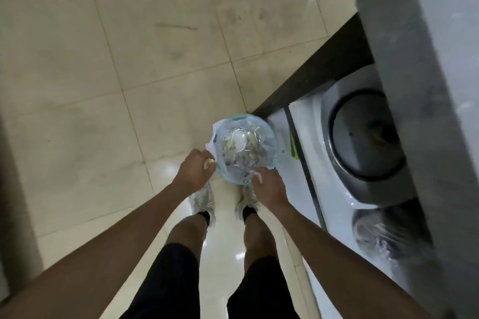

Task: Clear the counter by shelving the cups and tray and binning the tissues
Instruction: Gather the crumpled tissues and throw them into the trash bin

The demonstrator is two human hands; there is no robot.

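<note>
A small bin (246,149) lined with a clear plastic bag stands on the floor in front of my feet, with rubbish and a white tissue inside. My left hand (197,171) is at the bin's left rim, closed on a small pale scrap that looks like tissue. My right hand (268,185) is at the near right rim, pinching the edge of the bag liner with a bit of white showing between the fingers. No cups or tray are in view.
The grey counter edge (404,85) runs down the right side. Under it stand a white front-loading washing machine (363,137) and a dark bagged object (383,235). Beige floor tiles (129,59) spread to the left and ahead.
</note>
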